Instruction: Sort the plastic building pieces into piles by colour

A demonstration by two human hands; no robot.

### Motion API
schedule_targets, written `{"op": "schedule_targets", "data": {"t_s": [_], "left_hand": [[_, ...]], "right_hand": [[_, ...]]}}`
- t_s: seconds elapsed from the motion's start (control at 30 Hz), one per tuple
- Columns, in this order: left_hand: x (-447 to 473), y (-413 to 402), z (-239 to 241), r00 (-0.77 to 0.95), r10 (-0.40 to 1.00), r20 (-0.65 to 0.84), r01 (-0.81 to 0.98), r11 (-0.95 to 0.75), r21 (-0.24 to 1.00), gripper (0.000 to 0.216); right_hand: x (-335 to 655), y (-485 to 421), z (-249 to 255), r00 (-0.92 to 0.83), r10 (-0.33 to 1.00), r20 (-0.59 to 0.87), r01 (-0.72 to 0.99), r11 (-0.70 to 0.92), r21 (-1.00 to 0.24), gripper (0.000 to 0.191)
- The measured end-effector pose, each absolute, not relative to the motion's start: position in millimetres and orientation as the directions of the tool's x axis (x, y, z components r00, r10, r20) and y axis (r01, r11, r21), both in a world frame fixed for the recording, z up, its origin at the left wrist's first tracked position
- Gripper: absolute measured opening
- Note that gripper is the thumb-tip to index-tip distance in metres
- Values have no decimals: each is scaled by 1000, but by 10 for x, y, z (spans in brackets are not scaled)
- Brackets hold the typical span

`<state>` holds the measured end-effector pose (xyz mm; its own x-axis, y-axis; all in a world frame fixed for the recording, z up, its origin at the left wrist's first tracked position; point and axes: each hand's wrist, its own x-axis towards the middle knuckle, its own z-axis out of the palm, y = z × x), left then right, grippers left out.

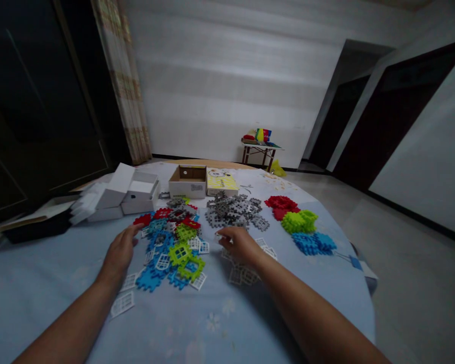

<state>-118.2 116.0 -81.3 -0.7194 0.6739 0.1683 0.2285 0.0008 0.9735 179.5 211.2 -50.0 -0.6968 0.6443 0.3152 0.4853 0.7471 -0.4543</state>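
Observation:
My left hand (121,248) is at the left edge of a mixed heap of interlocking plastic blocks (163,242), its fingers apart and their tips by a red block (142,220). Blue, green, red and grey blocks lie in that heap with white window pieces (163,261) among them. My right hand (240,244) hovers over a pile of white window pieces (246,275), fingers curled and thumb near the index fingertip. What sits in that pinch, if anything, is too small to make out. Just beyond it lies a heap of grey blocks (235,208).
Sorted red (281,205), green (299,221) and blue blocks (313,242) lie on the right. At the back are an open cardboard box (188,188), a yellow-and-white lid (222,181) and white boxes (140,194). A black tray (38,227) stands far left.

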Motion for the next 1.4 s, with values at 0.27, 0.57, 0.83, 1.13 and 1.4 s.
{"op": "schedule_targets", "data": {"t_s": [0.27, 0.57, 0.83, 1.13, 1.4], "left_hand": [[-1285, 1077, -755, -780, 602, 170, 168, -60, 984, 45], [-1371, 1033, -767, -811, 550, 201, 203, -59, 977, 51], [-1337, 1014, -763, -788, 576, 218, 228, -56, 972, 49], [-1339, 1034, -765, -766, 610, 204, 239, -25, 971, 51], [-1291, 1017, -725, -762, 618, 193, 256, 13, 967, 48]], "right_hand": [[2363, 2251, -293, -525, 751, 400, 612, 660, -435, 30], [1443, 1484, -247, -808, 471, 355, 334, 862, -382, 25], [626, 895, -338, -975, 135, 176, 109, 983, -148, 30], [583, 922, -445, -964, 77, 256, 86, 996, 25, 15], [1482, 1544, -203, -742, 483, 465, 423, 875, -235, 24]]}}
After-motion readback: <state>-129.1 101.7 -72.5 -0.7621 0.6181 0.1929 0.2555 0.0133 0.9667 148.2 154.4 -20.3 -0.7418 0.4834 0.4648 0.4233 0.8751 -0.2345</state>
